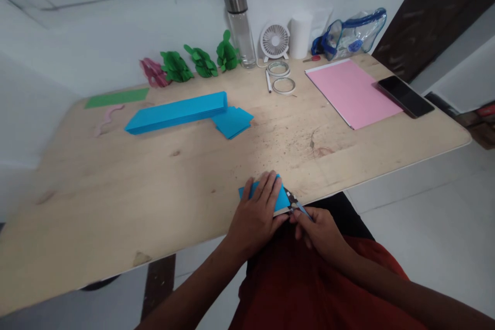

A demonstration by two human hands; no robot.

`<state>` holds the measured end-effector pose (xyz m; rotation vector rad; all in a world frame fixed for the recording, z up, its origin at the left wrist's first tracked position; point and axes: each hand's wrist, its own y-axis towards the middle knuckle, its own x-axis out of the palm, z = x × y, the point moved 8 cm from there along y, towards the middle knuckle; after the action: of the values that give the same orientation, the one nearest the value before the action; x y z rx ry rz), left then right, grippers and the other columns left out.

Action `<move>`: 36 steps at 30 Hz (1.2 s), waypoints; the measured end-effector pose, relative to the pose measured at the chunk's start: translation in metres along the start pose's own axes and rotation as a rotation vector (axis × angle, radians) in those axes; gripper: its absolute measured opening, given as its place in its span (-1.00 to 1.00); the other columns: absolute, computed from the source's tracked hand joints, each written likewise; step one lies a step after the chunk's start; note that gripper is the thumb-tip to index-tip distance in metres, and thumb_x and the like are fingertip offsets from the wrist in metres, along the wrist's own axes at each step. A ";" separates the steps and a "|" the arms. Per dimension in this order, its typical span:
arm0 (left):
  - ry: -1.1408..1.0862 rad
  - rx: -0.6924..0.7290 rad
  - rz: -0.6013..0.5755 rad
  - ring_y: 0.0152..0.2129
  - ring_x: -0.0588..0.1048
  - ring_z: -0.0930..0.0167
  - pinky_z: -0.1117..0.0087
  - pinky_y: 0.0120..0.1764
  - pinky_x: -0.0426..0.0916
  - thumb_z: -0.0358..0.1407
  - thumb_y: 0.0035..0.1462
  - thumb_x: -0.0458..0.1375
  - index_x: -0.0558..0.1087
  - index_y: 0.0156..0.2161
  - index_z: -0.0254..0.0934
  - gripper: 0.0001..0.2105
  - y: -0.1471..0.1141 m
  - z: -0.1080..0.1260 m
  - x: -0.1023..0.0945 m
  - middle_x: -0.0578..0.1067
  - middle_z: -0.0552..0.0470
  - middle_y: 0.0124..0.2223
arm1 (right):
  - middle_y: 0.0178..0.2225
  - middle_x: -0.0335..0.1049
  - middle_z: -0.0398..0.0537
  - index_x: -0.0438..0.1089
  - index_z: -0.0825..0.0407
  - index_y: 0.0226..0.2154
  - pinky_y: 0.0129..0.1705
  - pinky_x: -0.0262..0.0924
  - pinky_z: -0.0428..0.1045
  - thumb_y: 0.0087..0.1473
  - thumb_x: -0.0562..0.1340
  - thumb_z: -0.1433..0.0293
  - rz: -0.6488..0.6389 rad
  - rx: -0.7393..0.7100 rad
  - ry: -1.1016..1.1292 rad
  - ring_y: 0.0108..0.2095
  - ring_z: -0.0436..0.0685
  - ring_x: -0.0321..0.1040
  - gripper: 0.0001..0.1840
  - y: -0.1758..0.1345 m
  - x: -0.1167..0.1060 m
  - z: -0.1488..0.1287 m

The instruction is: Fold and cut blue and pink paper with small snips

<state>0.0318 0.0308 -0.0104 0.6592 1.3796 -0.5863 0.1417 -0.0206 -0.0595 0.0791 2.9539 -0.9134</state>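
Blue paper piece (282,199), one, small, flat at the near edge of the desk (193,191), in front of the person's body. Partly hidden; its long axis appears to run left to right, slightly aslant to that edge. Position: directly beneath the left hand (257,211), its bare right end turned toward the right hand (317,229). Left hand is the nearer, in contact; right hand lies just beside that end.

Left hand: palm down, extended, little finger a little apart from the others; presses on the paper, grips nothing. Forearm enters from below, angled up and rightward.

Right hand: fingers curled closed around a slim blue-handled tool (303,210), type uncertain, its tip end at the paper's right side; whether it touches cannot be told. Forearm comes in from the lower right.

Beyond, on the same desk: small stack of blue paper pieces (232,122), touching a long blue folded paper stack (178,112); green paper strip (118,98), far left; two tape rolls (284,85), beside a white pen (268,81); pink sheet (353,93), right, with a black phone (406,96) overlapping its edge.
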 end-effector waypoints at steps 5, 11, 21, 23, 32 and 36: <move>0.012 0.014 0.005 0.25 0.03 0.15 0.01 0.21 -0.04 -0.03 0.23 -0.08 0.10 0.25 -0.43 -0.39 0.000 -0.001 0.001 0.11 -0.20 0.30 | -0.75 0.19 -0.26 0.34 0.07 -0.56 -0.73 -0.11 -0.14 -0.01 0.14 0.08 0.058 0.029 -0.016 -0.78 -0.11 0.03 -0.60 -0.003 -0.009 -0.003; -0.007 0.017 0.014 0.24 0.06 0.14 0.01 0.19 0.00 -0.04 0.22 -0.05 0.12 0.24 -0.42 -0.40 0.000 -0.001 -0.001 0.14 -0.21 0.28 | -0.76 0.15 -0.27 0.33 0.06 -0.59 -0.72 -0.11 -0.14 -0.01 0.15 0.06 0.150 0.017 0.031 -0.77 -0.11 0.00 -0.59 -0.005 -0.023 -0.007; -0.245 -0.004 0.040 0.20 0.12 0.12 -0.01 0.17 -0.02 -0.15 0.20 0.03 0.17 0.21 -0.34 -0.47 0.002 -0.007 -0.012 0.19 -0.20 0.26 | -0.75 0.19 -0.26 0.37 0.07 -0.57 -0.72 -0.12 -0.14 -0.05 0.20 0.01 0.135 -0.006 0.114 -0.77 -0.13 -0.02 -0.56 -0.005 -0.026 -0.013; -0.275 -0.009 0.061 0.19 0.15 0.10 -0.02 0.16 0.00 -0.16 0.16 0.07 0.19 0.20 -0.34 -0.47 0.003 -0.008 -0.015 0.22 -0.21 0.24 | -0.73 0.21 -0.25 0.38 0.08 -0.54 -0.72 -0.12 -0.14 -0.05 0.21 0.00 0.123 -0.011 0.139 -0.77 -0.13 -0.02 -0.55 -0.005 -0.026 -0.012; -0.363 -0.029 0.159 0.09 0.29 0.16 0.07 0.08 0.21 -0.22 0.12 0.11 0.25 0.14 -0.31 -0.52 0.005 -0.016 -0.029 0.32 -0.21 0.16 | -0.73 0.23 -0.25 0.38 0.07 -0.51 -0.72 -0.15 -0.14 -0.03 0.19 0.01 0.016 0.030 0.122 -0.78 -0.13 0.01 -0.56 -0.010 -0.024 -0.005; -0.387 -0.031 0.172 0.06 0.33 0.19 0.08 0.05 0.26 -0.21 0.15 0.08 0.27 0.12 -0.27 -0.57 0.004 -0.018 -0.033 0.34 -0.19 0.14 | -0.73 0.23 -0.25 0.38 0.07 -0.48 -0.72 -0.15 -0.14 -0.02 0.18 0.02 -0.042 0.033 0.125 -0.78 -0.12 0.01 -0.57 -0.012 -0.021 -0.004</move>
<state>0.0192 0.0465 0.0211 0.5956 0.9588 -0.5219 0.1621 -0.0290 -0.0486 0.0785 3.0664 -0.9977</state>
